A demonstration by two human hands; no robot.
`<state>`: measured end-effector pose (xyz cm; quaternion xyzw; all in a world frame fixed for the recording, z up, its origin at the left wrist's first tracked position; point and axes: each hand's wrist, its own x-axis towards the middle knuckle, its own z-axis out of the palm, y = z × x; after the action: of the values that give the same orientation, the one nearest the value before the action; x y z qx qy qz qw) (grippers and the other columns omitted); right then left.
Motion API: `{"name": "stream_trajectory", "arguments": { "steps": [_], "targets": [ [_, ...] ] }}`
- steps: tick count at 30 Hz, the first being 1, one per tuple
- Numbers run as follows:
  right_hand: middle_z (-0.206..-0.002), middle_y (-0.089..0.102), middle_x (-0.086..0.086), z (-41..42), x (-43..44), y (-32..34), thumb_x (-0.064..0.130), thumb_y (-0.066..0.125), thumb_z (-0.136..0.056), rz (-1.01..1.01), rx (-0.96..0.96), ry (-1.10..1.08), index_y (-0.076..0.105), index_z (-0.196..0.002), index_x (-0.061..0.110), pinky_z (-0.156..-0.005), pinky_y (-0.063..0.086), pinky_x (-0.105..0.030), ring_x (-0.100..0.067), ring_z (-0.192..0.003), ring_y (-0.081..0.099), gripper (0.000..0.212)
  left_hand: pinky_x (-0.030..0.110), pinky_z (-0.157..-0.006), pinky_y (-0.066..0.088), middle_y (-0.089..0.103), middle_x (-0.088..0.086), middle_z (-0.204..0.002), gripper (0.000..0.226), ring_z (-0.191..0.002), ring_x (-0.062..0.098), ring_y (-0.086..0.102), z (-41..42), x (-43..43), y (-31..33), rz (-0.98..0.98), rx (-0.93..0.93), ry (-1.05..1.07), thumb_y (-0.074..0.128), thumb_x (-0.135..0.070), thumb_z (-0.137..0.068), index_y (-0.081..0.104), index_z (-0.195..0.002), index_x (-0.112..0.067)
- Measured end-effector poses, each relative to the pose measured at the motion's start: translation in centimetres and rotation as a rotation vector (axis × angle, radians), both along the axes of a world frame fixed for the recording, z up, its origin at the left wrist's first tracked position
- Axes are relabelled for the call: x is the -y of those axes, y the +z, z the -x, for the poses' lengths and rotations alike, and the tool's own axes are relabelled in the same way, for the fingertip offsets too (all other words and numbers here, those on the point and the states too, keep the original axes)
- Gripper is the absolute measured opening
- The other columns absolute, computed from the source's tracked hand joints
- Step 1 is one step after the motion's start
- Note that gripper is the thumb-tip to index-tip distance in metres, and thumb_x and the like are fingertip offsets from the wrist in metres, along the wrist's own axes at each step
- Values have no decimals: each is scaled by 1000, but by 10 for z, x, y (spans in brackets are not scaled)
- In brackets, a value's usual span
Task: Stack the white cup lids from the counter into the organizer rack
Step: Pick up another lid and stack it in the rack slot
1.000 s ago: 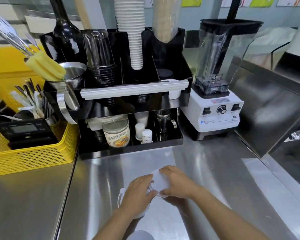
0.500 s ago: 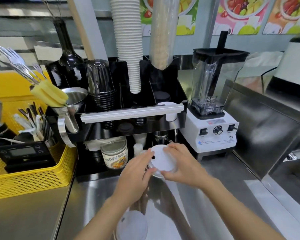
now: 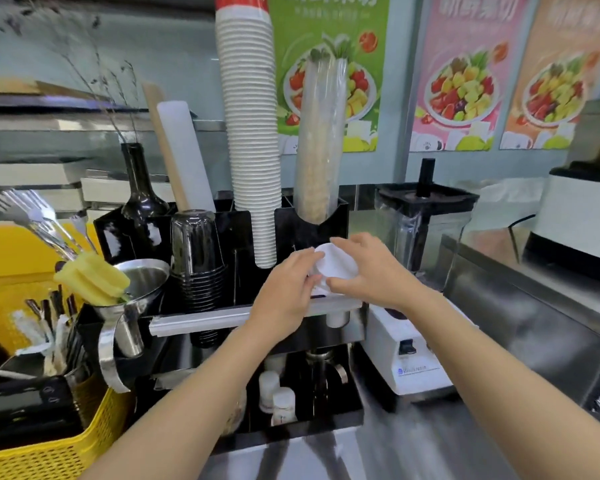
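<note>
I see both hands, left hand (image 3: 284,292) and right hand (image 3: 371,271), fingers gripping white lid (image 3: 336,268) before black organizer rack (image 3: 309,230).

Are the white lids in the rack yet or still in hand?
In hand: both hands hold the white lids above the rack.

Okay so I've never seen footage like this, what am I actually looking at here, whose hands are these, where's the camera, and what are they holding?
There is no machine here: a camera worn on a person's head looks forward and down at their own bare arms. The left hand and right hand together hold a small stack of white cup lids, raised in front of a black organizer rack. The rack carries a tall stack of white paper cups, stacked black cups and a sleeve of clear cups. A blender stands to its right, a yellow basket to its left, all on a steel counter.
</note>
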<state>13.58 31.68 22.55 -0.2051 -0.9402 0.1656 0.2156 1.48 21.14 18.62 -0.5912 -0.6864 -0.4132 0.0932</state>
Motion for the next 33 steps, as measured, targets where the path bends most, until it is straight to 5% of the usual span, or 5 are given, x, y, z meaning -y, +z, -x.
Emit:
{"name": "stream_trajectory", "arguments": {
  "steps": [7,15,20,24,33],
  "targets": [
    [-111,53,-11,38,-33,7,49,58,-78,-39,184,-10,46,-129,25,-89,36,-36,-27,-111,44,58,19,-100,27,44,3,-138,38,-125,15,41,18,-28,6,94,131,-29,34,-8,-96,43,-131,-17],
    [-118,55,-5,58,-37,12,44,52,-84,-141,596,29,45,-129,21,-87,43,-39,-25,-102,52,51,33,-114,-7,41,1,-142,46,-140,15,17,41,-45,-11,331,-314,98,39,0,-83,47,-126,-15],
    [-76,65,-1,76,-41,2,37,51,-74,-269,803,-22,52,-90,20,-103,15,-51,-24,-87,60,23,34,-110,4,60,-3,-119,31,-124,13,37,44,-46,-14,331,-396,138,40,-18,-88,60,-113,-18],
    [-119,60,-1,75,-42,0,45,47,-88,-207,853,-32,39,-135,28,-110,5,-55,-26,-120,47,50,34,-111,3,64,-6,-114,37,-123,9,37,43,-44,-12,439,-407,67,34,-19,-85,68,-99,-20],
    [-120,60,-4,80,-43,-6,30,43,-89,-147,897,-48,48,-131,26,-109,11,-56,-28,-115,48,42,38,-113,6,68,1,-78,46,-98,12,48,41,-46,-6,575,-538,50,23,-26,-89,60,-64,-12]
  ]
}}
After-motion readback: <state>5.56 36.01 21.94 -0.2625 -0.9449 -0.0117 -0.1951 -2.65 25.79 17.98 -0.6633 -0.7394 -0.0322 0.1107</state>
